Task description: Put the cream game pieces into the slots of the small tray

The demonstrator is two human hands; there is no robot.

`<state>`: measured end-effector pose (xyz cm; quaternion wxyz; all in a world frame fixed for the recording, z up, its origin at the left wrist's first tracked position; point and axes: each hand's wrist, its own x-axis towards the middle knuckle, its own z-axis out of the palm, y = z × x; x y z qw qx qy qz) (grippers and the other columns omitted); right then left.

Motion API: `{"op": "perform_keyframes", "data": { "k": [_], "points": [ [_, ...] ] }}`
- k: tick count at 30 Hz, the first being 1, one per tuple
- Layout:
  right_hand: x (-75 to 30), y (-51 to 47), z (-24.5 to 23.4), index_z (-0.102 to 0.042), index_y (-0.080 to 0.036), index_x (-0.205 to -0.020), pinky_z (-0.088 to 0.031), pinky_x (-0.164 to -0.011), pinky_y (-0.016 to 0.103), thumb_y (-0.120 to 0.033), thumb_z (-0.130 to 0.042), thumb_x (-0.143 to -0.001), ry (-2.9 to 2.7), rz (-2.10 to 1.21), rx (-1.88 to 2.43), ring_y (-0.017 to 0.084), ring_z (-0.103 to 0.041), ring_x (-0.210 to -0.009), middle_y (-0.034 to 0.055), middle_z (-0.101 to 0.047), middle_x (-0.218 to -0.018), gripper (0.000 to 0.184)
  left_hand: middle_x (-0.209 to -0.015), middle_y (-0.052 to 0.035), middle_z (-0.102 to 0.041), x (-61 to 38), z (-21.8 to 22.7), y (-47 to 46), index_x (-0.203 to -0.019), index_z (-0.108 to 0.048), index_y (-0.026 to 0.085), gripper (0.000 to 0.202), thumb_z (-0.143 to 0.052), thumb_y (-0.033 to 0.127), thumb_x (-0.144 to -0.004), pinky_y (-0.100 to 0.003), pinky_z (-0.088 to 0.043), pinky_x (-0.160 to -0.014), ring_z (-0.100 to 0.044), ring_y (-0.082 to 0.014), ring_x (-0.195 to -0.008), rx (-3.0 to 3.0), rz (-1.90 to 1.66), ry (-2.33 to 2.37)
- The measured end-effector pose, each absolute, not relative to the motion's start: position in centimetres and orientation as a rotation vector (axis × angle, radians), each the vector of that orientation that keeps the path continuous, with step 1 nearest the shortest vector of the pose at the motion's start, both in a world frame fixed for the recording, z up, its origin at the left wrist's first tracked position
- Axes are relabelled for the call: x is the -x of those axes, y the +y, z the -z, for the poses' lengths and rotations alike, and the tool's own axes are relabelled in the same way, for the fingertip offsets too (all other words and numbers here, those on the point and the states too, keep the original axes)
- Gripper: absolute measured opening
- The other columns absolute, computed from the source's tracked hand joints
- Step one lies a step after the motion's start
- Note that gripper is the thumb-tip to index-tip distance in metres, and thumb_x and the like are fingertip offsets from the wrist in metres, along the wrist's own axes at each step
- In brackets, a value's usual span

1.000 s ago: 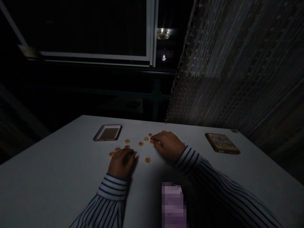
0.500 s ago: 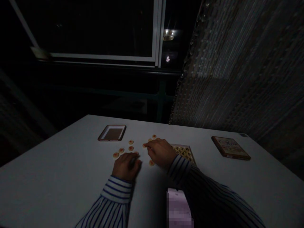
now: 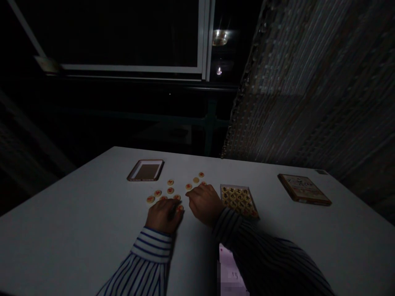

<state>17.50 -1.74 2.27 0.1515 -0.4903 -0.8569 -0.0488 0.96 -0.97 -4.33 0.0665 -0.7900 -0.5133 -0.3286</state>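
Note:
My left hand (image 3: 162, 214) rests on the white table (image 3: 77, 230) with its fingers curled. A round xiangqi piece (image 3: 179, 208) with a red character shows between its thumb and forefinger. To the right, my right hand (image 3: 203, 205) is bent with its fingers drawn together, fingertips low over the table; anything under them is hidden. Just beyond its forefinger lies another piece (image 3: 189, 186). Several more red-marked pieces (image 3: 170, 190) are spread past my left hand, some partly covered by it. A shallow box (image 3: 256, 205) beside my right wrist holds rows of pieces.
An open tray-like lid (image 3: 131, 176) lies at the back left. A decorated flat box (image 3: 304, 188) is on the right. Below my right forearm sits a pinkish phone-like object (image 3: 231, 265), partly pixelated. Bead-string curtain (image 3: 277, 102) hangs behind the table's far edge.
My right hand has drawn back slightly toward me, uncovering more of the filled box and the piece beyond its forefinger. A piece now shows at my left thumb; my left hand stays nearly still.

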Motion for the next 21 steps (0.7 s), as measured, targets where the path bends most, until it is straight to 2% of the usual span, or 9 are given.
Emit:
{"op": "perform_keyframes", "data": {
  "k": [9,21],
  "points": [
    [-18.0,-1.7,-1.5,-0.057,-0.020,-0.101,-0.028,-0.079,0.034,-0.022,-0.037,-0.082,-2.449,0.111,1.426,0.019,-0.047,-0.091,0.0061,-0.061,-0.092,0.028,-0.086,-0.0040,-0.067,-0.8,4.8,-0.8,-0.088,-0.061,0.022,0.025,-0.051,0.036,-0.070,-0.036,-0.047,-0.073,-0.060,-0.0216,-0.079,2.434,0.946,-1.589],
    [-18.0,-1.6,-1.1,-0.058,-0.019,-0.098,-0.029,-0.076,0.034,-0.021,-0.038,-0.081,-2.468,0.091,1.423,0.019,-0.048,-0.087,0.0054,-0.062,-0.088,0.027,-0.083,-0.0033,-0.068,-0.9,4.7,-0.9,-0.085,-0.063,0.023,0.024,-0.052,0.034,-0.067,-0.037,-0.046,-0.072,-0.060,-0.0229,-0.078,2.429,0.866,-1.611]
  ]
}}
